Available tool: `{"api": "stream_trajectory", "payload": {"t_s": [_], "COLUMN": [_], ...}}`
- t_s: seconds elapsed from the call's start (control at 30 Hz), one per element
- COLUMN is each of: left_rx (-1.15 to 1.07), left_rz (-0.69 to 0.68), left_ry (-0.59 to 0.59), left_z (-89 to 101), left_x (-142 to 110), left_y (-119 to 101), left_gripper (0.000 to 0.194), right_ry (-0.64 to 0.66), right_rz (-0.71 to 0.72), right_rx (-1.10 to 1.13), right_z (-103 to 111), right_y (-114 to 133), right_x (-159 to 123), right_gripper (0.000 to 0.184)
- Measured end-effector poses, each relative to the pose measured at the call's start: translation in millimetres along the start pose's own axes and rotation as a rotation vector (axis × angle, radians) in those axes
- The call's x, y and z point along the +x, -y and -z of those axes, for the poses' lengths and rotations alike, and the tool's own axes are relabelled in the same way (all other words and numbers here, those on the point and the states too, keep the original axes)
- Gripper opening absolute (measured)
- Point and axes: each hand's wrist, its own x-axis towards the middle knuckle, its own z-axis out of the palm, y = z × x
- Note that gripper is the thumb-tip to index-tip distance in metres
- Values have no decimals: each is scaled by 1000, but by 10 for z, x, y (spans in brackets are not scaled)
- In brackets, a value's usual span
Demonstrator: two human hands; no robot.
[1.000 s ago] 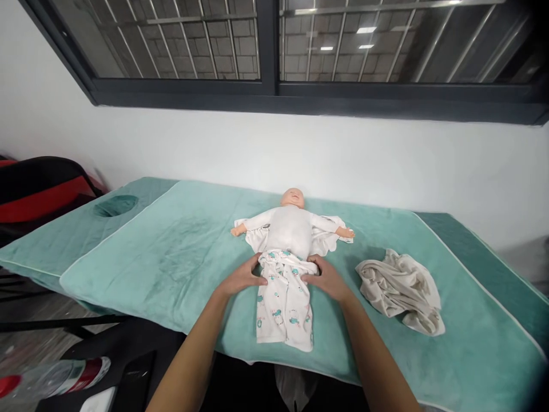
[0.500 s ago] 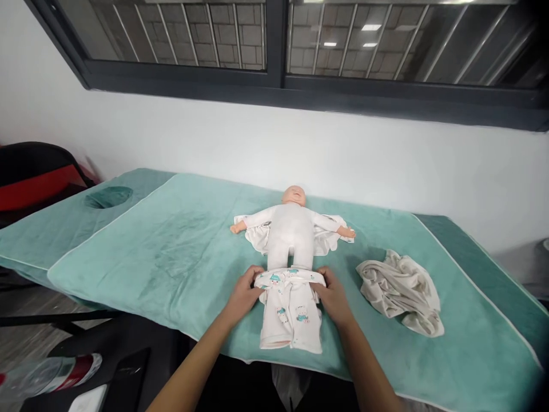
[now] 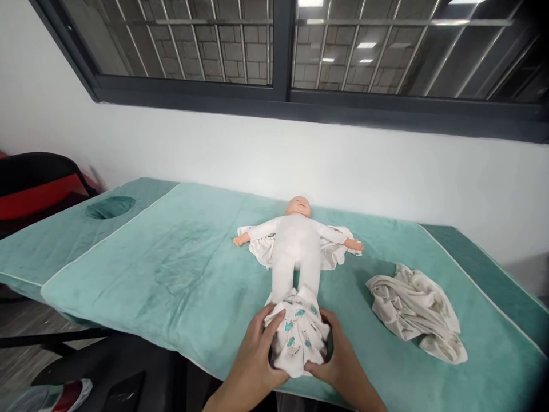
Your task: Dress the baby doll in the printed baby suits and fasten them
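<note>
A baby doll [image 3: 297, 243] lies on its back on the green-covered bed, head toward the wall, arms spread over an opened white garment [image 3: 261, 250]. White baby trousers [image 3: 295, 335] with teal prints are bunched up around the doll's lower legs, and its feet are hidden in them. My left hand [image 3: 257, 357] grips the bunched trousers on the left side, thumb below and fingers on top. On the right side my right hand [image 3: 338, 352] holds the same cloth between thumb and fingers.
A crumpled off-white cloth [image 3: 416, 312] lies right of the doll. The bed's green cover [image 3: 171, 257] has a round hole [image 3: 110, 207] at its left end. A black chair [image 3: 115, 366] with a bottle [image 3: 64, 395] stands front left. The white wall [image 3: 266, 154] and window are behind.
The trousers, spread flat below the doll's legs before, are now gathered into a bunch at its lower legs. Both hands have moved down from the waistband and closed around the gathered cloth.
</note>
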Motion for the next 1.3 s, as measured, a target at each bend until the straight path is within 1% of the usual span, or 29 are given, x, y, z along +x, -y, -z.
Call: {"api": "stream_trajectory", "payload": {"t_s": [0.07,0.13,0.2,0.27,0.33,0.4,0.43,0.47,0.53,0.6,0.63,0.67,0.7,0.73,0.77,0.8,0.83,0.87,0.9,0.97,1.0,1.03,1.07,1.1,1.17,1.2,1.27,1.3], "left_rx": [-28,-91,-170,-230,-272,-317,-344,-372,-418,-422,-409,-388,-368,-356,-345,-328,-302,-271,-245,-251,-257,-259,-250,-243,-284,-315,-365,-372], "left_rz": [60,98,141,204,250,270,270,261,214,137,98,63,31,10,3,-17,-45,-71,-80,-59,-26,10,52,104,260,333,469,517], "left_ry": [-34,-65,-84,-89,-105,-80,-33,44,250,411,448,451,433,386,319,224,93,-57,-206,-458,-551,-613,-625,-586,-479,-464,-525,-575], "left_z": [-33,-46,-63,-89,-109,-95,-66,-20,119,310,417,528,639,747,851,949,1039,1119,1189,1296,1331,1354,1365,1366,1342,1323,1285,1269], "left_x": [-19,-51,-98,-163,-240,-315,-345,-368,-384,-358,-326,-279,-214,-129,-21,108,256,418,586,906,1039,1145,1217,1254,1224,1165,998,907], "left_y": [-19,-52,-95,-139,-168,-172,-169,-168,-191,-265,-318,-375,-430,-476,-508,-523,-520,-498,-457,-316,-214,-89,58,222,576,744,1002,1071], "left_gripper": [93,82,71,65,61,62,65,69,72,61,53,45,39,34,31,32,29,29,33,44,46,46,45,41,35,35,38,39], "right_ry": [-60,-166,-255,-279,-267,-267,-270,-270,-227,-95,5,109,205,285,334,369,385,390,389,340,315,277,266,256,180,129,49,33], "right_rz": [-16,-34,-67,-113,-154,-203,-230,-255,-283,-260,-240,-227,-216,-203,-194,-135,-55,-2,23,22,17,21,21,18,-13,-31,-52,-50], "right_rx": [14,19,21,20,29,59,81,111,191,277,303,312,311,302,296,305,308,299,285,331,379,422,432,416,372,355,329,305], "right_z": [9,18,10,-14,-38,-42,-31,-8,79,219,304,389,469,534,576,587,564,506,417,176,45,-79,-186,-271,-363,-371,-336,-302], "right_y": [-29,-63,-80,-58,1,70,100,124,160,210,253,316,398,500,619,748,879,1005,1117,1274,1310,1317,1294,1246,1096,1009,844,777], "right_x": [-16,-34,-50,-74,-122,-207,-263,-325,-446,-521,-524,-495,-432,-332,-198,-35,151,351,555,946,1122,1280,1418,1536,1707,1761,1818,1831], "right_gripper": [69,54,45,41,40,36,33,31,31,34,36,39,41,44,47,50,49,44,38,33,33,32,32,32,29,28,27,27]}}
